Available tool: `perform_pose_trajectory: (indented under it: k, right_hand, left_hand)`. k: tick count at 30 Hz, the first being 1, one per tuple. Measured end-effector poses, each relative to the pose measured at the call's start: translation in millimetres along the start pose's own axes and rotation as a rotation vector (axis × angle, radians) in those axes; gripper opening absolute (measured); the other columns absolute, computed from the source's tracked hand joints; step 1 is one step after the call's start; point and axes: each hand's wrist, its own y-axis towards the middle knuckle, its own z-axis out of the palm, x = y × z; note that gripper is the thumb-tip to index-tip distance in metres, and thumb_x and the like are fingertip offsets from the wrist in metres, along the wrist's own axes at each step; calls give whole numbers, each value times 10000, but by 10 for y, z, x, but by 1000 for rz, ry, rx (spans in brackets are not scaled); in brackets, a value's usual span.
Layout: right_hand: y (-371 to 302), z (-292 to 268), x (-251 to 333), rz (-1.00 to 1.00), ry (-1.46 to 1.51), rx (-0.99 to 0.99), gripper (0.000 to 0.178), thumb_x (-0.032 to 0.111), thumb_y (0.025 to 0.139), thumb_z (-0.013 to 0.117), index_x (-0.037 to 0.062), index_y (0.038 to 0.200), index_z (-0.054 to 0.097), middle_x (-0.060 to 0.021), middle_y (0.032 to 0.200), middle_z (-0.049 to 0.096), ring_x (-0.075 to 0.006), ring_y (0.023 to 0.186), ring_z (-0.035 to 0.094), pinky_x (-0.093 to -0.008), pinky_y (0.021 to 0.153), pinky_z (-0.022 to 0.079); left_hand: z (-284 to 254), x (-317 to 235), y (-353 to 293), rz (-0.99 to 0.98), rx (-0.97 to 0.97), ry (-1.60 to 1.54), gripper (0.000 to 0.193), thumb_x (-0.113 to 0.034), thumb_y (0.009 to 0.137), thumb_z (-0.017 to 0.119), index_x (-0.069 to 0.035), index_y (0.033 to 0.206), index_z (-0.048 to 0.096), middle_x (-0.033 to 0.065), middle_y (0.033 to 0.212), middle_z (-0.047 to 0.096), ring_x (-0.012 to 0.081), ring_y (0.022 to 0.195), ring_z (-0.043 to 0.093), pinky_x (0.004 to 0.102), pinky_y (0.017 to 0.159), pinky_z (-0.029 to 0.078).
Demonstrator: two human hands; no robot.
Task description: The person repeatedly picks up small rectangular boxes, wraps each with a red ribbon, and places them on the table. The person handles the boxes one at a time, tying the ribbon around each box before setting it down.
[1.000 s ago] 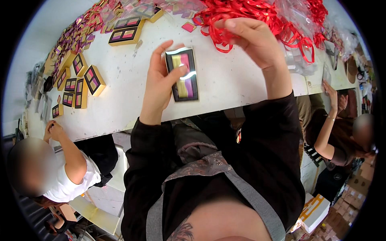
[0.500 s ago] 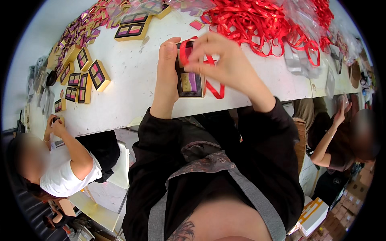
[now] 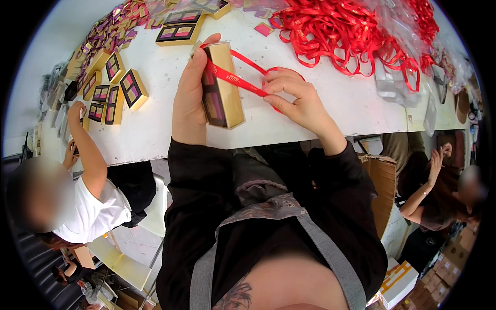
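Observation:
My left hand [image 3: 192,98] is closed round a gold box [image 3: 227,85] with a dark windowed front, tilted so that one gold side shows. A red ribbon [image 3: 232,77] runs from the box's far end to the right. My right hand [image 3: 294,98] pinches that ribbon between thumb and fingers and pulls it fairly taut, apart from the box. Part of the ribbon loops behind the right fingers. The box's face is mostly turned toward my left palm, so little of it shows.
A heap of red ribbons [image 3: 336,31] lies at the far right, with clear plastic pieces [image 3: 390,85] beside it. Several gold boxes [image 3: 134,89] stand at the left, others [image 3: 180,32] farther back. Small coloured cards [image 3: 111,31] are piled far left. Co-workers [image 3: 98,206] sit on both sides.
My right hand has moved right and slightly down, drawing the ribbon out from the box. My left hand has turned the box onto its edge and shifted it left. The left co-worker's arm reaches farther forward.

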Motion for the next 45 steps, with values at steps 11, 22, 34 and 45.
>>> perform_pose_trajectory:
  k: [11,22,34,45]
  right_hand:
    - [37,536,135,182,348,-92,267,165,800,696,58,1024,598,-62,958,647,-218,821,600,-319,810,427]
    - [-43,657,109,200,903,98,526,144,760,759,39,1188,472,-62,971,645,-124,889,597,-273,791,465]
    - [213,583,86,379,856,61,136,101,813,690,1,903,666,-68,946,668,-121,859,609,-251,777,477]
    - [127,933,138,660,1724,-99,160,221,878,630,74,925,586,-2,874,567,-134,809,517,-291,738,446]
  left_hand:
    - [43,-91,23,169,-309,83,438,-433,956,432,-15,1023,542,88,873,610,170,775,615,309,662,518]
    - [48,-196,-209,226,40,238,665,-35,711,710,-53,1296,394,169,1089,580,250,883,633,357,748,555]
    - [166,-132,-76,285,-285,-43,325,-297,865,623,-33,1041,552,99,972,619,192,873,614,332,770,519]
    - [-26,177,299,530,-511,-52,364,-99,820,686,-27,1089,452,80,915,574,170,781,600,305,649,537]
